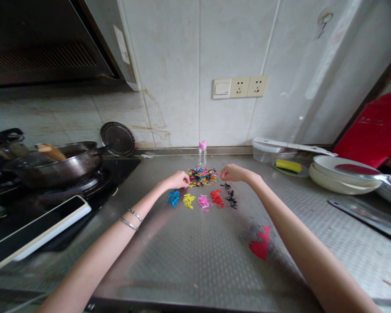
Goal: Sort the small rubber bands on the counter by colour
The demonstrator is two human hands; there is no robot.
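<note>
Mixed pile of small coloured bands (202, 177) lies on the table (195, 248), in front of the clear bottle (202, 156). Nearer me, a row by colour: blue bands (173, 198), yellow bands (189, 200), pink bands (203, 201), red bands (217, 198), black bands (231, 200).

My left hand (180, 179) is at the pile's left edge, fingers curled in; cannot tell whether they pinch a band. My right hand (232, 172) is just beside the right edge, fingers bent toward the thumb; contents, if any, too small to make out.

Handling (judged by look): each band very light, soft, probably stretchy; little risk of breakage. Likely to tangle, so neighbours may drag along. Best hold: one loose loop at the pile's rim, between thumb and fingertip, lifted gently. The smooth metal may let a band slide under a light touch.
</note>
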